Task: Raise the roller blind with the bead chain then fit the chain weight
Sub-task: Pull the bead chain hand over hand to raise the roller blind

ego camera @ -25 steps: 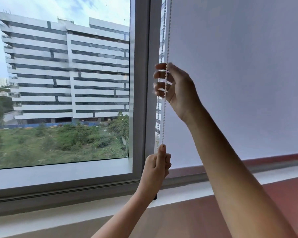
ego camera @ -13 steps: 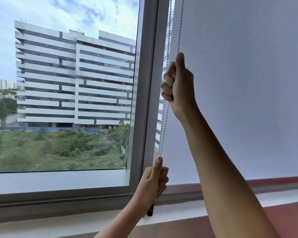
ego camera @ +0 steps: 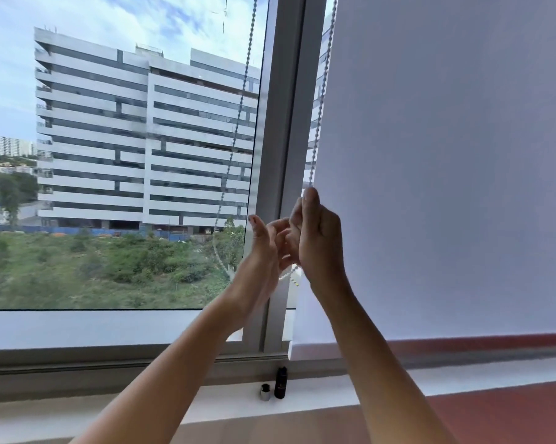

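The roller blind (ego camera: 446, 155) was of matt, smooth white fabric. The bead chain (ego camera: 238, 123) looked like small shiny metal balls. The window frame (ego camera: 283, 139) was smooth grey painted metal, and the glass (ego camera: 110, 155) was clear and glossy. On the sill (ego camera: 318, 400) a small black cylinder (ego camera: 280, 382) looked like glossy plastic

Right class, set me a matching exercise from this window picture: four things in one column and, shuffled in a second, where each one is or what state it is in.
Things:
1. roller blind
2. black cylinder
3. right hand
4. left hand

Places or states:
A. standing on the sill
B. closed on the bead chain
C. fingers spread open
D. lowered almost to the sill

Pairs: 1-D, 2-A, 3-B, 4-C
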Available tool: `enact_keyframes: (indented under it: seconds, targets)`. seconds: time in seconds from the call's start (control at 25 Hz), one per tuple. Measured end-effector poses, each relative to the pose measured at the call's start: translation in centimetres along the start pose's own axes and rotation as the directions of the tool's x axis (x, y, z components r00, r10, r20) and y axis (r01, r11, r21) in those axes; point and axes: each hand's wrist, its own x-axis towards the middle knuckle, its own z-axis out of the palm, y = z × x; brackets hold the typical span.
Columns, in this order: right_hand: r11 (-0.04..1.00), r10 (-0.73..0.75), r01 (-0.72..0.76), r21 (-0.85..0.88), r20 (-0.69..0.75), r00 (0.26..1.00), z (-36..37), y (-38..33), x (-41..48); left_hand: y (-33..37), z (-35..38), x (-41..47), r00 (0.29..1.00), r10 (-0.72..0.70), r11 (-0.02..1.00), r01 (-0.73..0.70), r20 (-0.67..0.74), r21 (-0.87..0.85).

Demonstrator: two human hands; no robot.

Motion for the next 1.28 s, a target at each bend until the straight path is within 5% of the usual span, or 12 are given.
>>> enact_keyframes:
  seconds: [0.36, 0.6, 0.76, 0.92, 1.12, 1.28]
  targets:
    - [0.965, 0.173, -0.191, 0.180, 0.113, 0.978, 0.2, 2.5, -7.7, 4.8, 1.7, 3.5, 0.997, -0.070, 0.998, 0.070, 0.031, 0.009]
    - [0.962, 0.206, -0.217, 0.164, 0.080, 0.975, -1.1, 2.0, -7.8, 7.6, 3.7, 5.3, 0.950, -0.273, 0.958, 0.283, 0.153, -0.048]
    - [0.960, 0.223, -0.231, 0.161, 0.066, 0.973, -1.9, 1.9, -7.8, 5.6, 5.7, 5.0, 0.996, -0.057, 0.998, 0.055, -0.072, -0.029]
    - [0.934, 0.249, -0.258, 0.246, 0.065, 0.966, -2.3, 2.2, -7.7, 4.0, 7.3, 5.2, 0.960, 0.181, 0.983, -0.176, -0.213, 0.044]
    - [0.924, 0.273, -0.323, 0.205, 0.235, 0.933, -3.8, 2.7, -6.5, 3.6, 7.3, 5.4, 0.933, 0.270, 0.962, -0.253, -0.238, 0.100]
    - [0.973, 0.225, -0.228, 0.016, 0.129, 0.966, -4.8, 2.8, -5.5, 3.6, 6.9, 4.9, 0.928, 0.313, 0.949, -0.303, -0.204, 0.083]
